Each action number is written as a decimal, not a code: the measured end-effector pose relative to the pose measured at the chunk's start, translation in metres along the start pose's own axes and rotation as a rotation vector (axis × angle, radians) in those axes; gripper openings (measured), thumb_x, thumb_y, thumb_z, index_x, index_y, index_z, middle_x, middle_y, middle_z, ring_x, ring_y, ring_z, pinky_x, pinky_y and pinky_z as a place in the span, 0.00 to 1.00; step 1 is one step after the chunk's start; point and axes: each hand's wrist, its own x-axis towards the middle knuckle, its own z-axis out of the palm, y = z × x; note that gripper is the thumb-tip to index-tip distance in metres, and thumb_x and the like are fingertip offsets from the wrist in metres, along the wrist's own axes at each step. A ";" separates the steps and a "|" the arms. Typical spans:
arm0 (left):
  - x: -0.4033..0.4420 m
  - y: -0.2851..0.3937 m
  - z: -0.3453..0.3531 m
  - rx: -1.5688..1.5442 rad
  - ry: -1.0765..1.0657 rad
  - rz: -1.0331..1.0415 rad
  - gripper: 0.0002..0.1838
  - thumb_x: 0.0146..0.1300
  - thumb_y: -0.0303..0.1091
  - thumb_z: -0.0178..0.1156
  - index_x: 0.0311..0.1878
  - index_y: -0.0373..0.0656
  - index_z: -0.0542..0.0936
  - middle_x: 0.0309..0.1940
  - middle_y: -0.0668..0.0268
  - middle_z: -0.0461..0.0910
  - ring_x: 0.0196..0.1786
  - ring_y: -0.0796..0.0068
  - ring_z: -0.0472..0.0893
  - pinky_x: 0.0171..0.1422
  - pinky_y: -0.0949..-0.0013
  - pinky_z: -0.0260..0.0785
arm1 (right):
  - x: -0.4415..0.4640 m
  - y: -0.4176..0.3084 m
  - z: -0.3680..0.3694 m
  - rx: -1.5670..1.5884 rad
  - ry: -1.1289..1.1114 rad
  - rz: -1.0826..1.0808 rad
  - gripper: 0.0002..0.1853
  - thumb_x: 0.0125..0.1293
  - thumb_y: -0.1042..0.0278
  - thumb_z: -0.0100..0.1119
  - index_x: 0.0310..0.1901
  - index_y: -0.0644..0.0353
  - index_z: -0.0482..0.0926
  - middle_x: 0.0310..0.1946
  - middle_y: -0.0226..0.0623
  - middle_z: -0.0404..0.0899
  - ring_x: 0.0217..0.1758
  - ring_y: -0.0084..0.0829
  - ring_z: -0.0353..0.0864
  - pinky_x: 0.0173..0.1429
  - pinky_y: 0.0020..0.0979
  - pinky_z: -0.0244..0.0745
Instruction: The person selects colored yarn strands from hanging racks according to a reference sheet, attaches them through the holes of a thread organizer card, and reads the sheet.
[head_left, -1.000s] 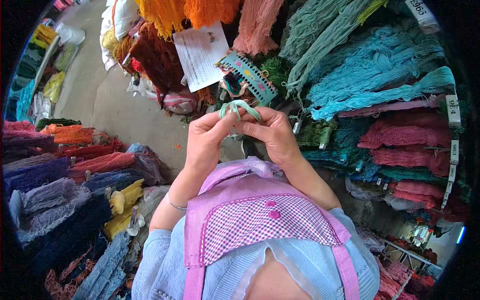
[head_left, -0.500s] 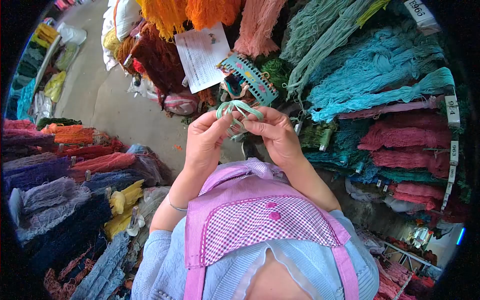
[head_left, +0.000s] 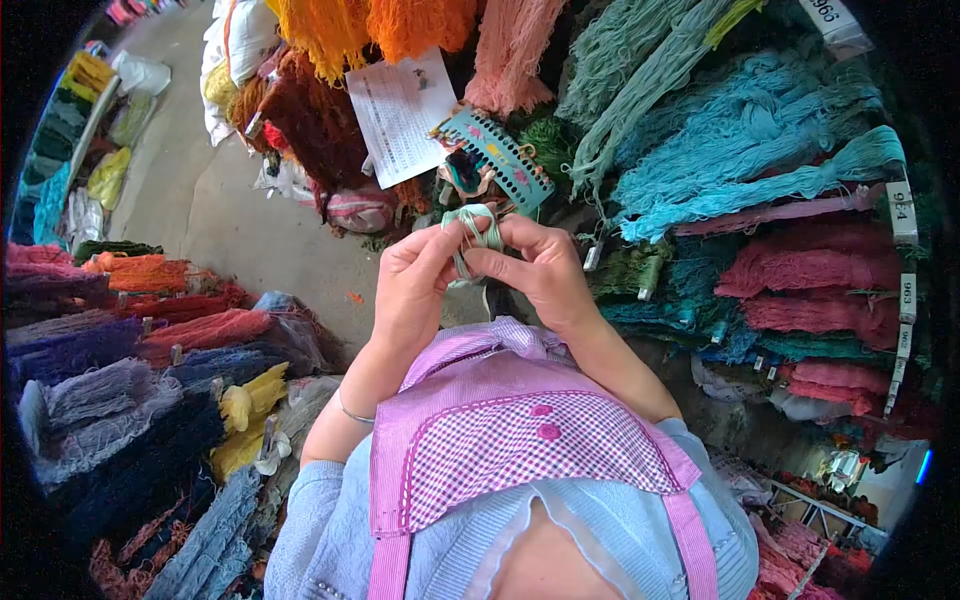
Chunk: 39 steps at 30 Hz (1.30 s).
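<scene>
A small loop of pale green yarn (head_left: 470,215) is held between my two hands in front of my apron. My left hand (head_left: 415,275) pinches its left side with thumb and fingers. The thumb and forefinger of my right hand (head_left: 540,265) close on its right side. Part of the yarn is hidden behind my fingers, and a thin strand hangs below. Just beyond my hands lies a turquoise card with punched holes (head_left: 500,155), with coloured yarn ends tied along its edge. A printed white sheet (head_left: 400,115) lies beside the card.
Turquoise yarn hanks (head_left: 750,130) and maroon hanks (head_left: 810,270) fill the right side, with numbered tags (head_left: 901,212). Orange hanks (head_left: 420,25) hang ahead. Stacks of blue and purple yarn (head_left: 100,400) stand to the left, beside the concrete floor (head_left: 220,200).
The green yarn has gone from a wide open loop to a tighter, more gathered bundle. My hands have drawn closer together, and the view has shifted slightly.
</scene>
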 end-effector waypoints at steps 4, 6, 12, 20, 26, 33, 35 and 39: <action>0.002 0.010 0.008 -0.117 0.092 -0.023 0.10 0.68 0.34 0.48 0.41 0.40 0.76 0.33 0.67 0.80 0.35 0.81 0.77 0.34 0.81 0.69 | 0.000 -0.005 0.010 0.691 0.162 0.176 0.03 0.65 0.69 0.54 0.36 0.58 0.74 0.24 0.27 0.73 0.27 0.18 0.70 0.33 0.24 0.65; 0.012 0.018 -0.045 -0.201 -0.008 -0.131 0.13 0.68 0.40 0.48 0.26 0.48 0.67 0.16 0.77 0.59 0.20 0.84 0.58 0.22 0.79 0.48 | -0.017 -0.003 -0.022 1.188 -0.130 0.251 0.05 0.67 0.67 0.49 0.35 0.58 0.70 0.21 0.26 0.67 0.23 0.18 0.64 0.28 0.21 0.58; 0.023 0.065 -0.204 0.516 0.683 0.049 0.11 0.56 0.38 0.65 0.36 0.43 0.77 0.15 0.79 0.67 0.15 0.89 0.59 0.18 0.79 0.46 | -0.107 0.009 -0.137 0.118 0.471 0.443 0.04 0.64 0.66 0.55 0.35 0.55 0.74 0.22 0.17 0.65 0.19 0.09 0.56 0.20 0.15 0.49; 0.025 0.132 -0.329 2.084 0.996 0.283 0.19 0.59 0.54 0.54 0.26 0.49 0.77 0.25 0.57 0.79 0.31 0.51 0.78 0.30 0.52 0.67 | -0.265 0.066 -0.316 -0.575 1.126 0.284 0.10 0.64 0.65 0.54 0.32 0.63 0.77 0.29 0.28 0.75 0.36 0.19 0.70 0.44 0.23 0.65; 0.014 0.201 -0.408 2.232 1.072 0.161 0.14 0.63 0.47 0.49 0.31 0.49 0.77 0.29 0.61 0.80 0.30 0.56 0.79 0.29 0.56 0.68 | -0.400 0.050 -0.414 -1.543 1.381 0.612 0.14 0.59 0.54 0.48 0.41 0.45 0.80 0.38 0.38 0.81 0.39 0.43 0.79 0.42 0.44 0.71; 0.020 0.188 -0.388 1.908 0.854 0.102 0.17 0.64 0.50 0.50 0.33 0.46 0.76 0.19 0.63 0.73 0.21 0.63 0.73 0.22 0.61 0.63 | -0.424 0.037 -0.411 -0.565 1.718 0.562 0.19 0.61 0.47 0.53 0.47 0.51 0.76 0.25 0.31 0.73 0.28 0.29 0.69 0.31 0.34 0.66; 0.045 0.151 -0.371 1.256 0.524 -0.109 0.18 0.62 0.54 0.49 0.35 0.49 0.77 0.16 0.75 0.63 0.18 0.82 0.59 0.21 0.75 0.53 | -0.337 0.014 -0.335 0.622 1.306 -0.057 0.23 0.67 0.62 0.53 0.61 0.59 0.65 0.16 0.20 0.59 0.18 0.14 0.55 0.19 0.20 0.51; 0.015 0.091 -0.076 1.119 -0.259 -0.242 0.11 0.65 0.40 0.52 0.35 0.44 0.78 0.20 0.77 0.67 0.23 0.88 0.63 0.25 0.80 0.55 | -0.199 0.039 -0.185 0.936 0.602 -0.068 0.22 0.63 0.66 0.55 0.58 0.60 0.68 0.19 0.21 0.62 0.17 0.14 0.56 0.18 0.17 0.52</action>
